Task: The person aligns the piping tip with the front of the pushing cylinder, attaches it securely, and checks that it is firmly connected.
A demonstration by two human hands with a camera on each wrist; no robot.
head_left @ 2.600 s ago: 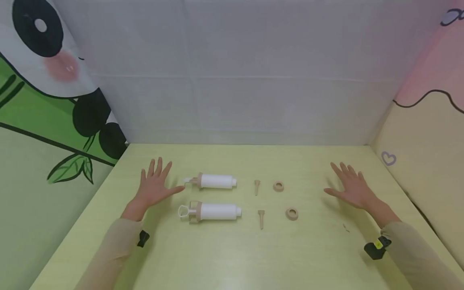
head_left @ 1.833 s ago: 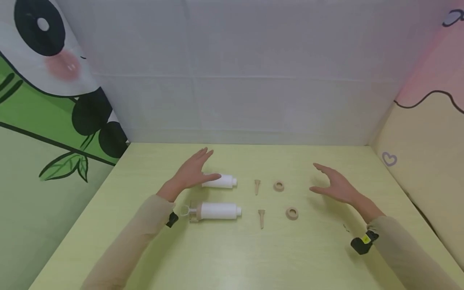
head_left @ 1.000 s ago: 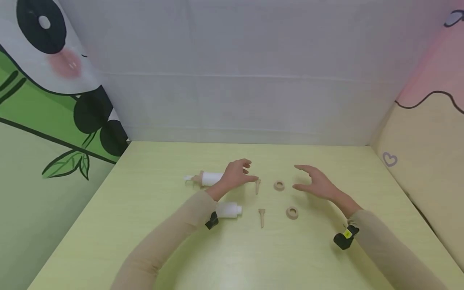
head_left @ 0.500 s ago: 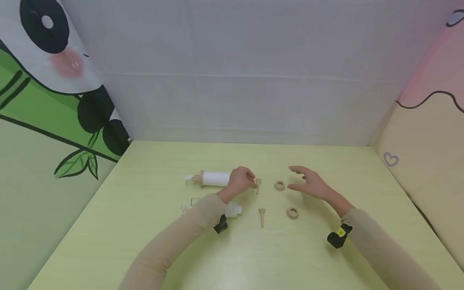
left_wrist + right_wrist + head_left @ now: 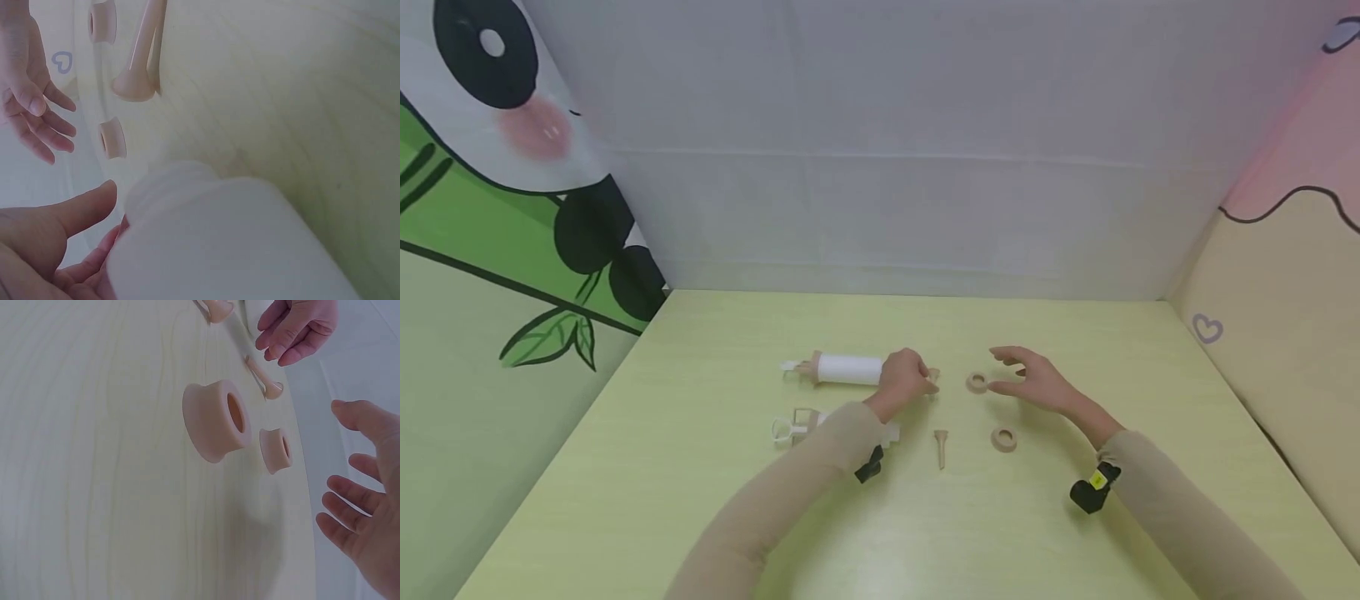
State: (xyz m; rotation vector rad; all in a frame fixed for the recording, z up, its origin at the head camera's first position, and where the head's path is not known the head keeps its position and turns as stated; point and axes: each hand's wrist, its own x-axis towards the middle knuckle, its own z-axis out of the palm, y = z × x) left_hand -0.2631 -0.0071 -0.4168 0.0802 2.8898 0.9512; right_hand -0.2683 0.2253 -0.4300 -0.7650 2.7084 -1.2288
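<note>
My left hand [image 5: 904, 382] hovers by the far beige funnel-shaped nozzle [image 5: 934, 374], thumb and fingers loosely bent. In the right wrist view, that nozzle [image 5: 272, 389] lies on the table just apart from the fingertips. My right hand [image 5: 1036, 383] is spread beside the far beige ring [image 5: 977, 390], thumb close to it, gripping nothing. A white syringe-like tube [image 5: 848, 369] with a beige collar lies left of my left hand. My forearm partly covers a second such tube [image 5: 892, 434], whose looped handle [image 5: 782, 430] shows; a white barrel [image 5: 225, 250] fills the lower left wrist view.
Closer to the front lie another funnel-shaped nozzle [image 5: 942, 448] and a second ring [image 5: 1004, 448]. All rest on a pale wood-grain table [image 5: 1000, 533]. A white sheet [image 5: 880, 225] stands at the back, with printed cartoon panels at both sides.
From the left side, my left hand has moved right across the tubes to the far nozzle, its fingers bending. My right hand has moved left towards the far ring. The objects lie as before.
</note>
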